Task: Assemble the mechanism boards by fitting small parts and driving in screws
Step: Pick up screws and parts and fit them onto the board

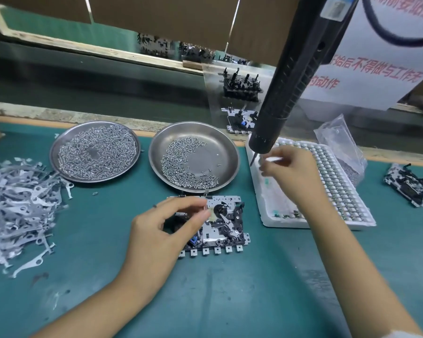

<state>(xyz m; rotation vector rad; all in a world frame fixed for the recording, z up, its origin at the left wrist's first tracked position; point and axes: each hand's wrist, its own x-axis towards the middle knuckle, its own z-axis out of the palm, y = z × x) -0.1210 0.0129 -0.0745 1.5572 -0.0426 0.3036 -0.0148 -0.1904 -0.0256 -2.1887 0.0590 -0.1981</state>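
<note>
A mechanism board [227,225] of grey metal and black plastic lies on the green mat in front of me. My left hand [166,230] hovers over its left half, thumb and forefinger pinching a small pale part at the board's top. My right hand [291,172] is raised over the white parts tray [327,191], its fingers curled around a small white piece; the view is blurred there. A black electric screwdriver [296,76] hangs from above, its bit [253,159] just left of my right hand.
Two steel dishes of screws sit behind the board, left dish [56,152] and right dish [227,152]. A heap of grey metal levers [20,211] lies far left. Another board [407,185] rests at the right, more boards [241,118] behind, with a plastic bag [340,140].
</note>
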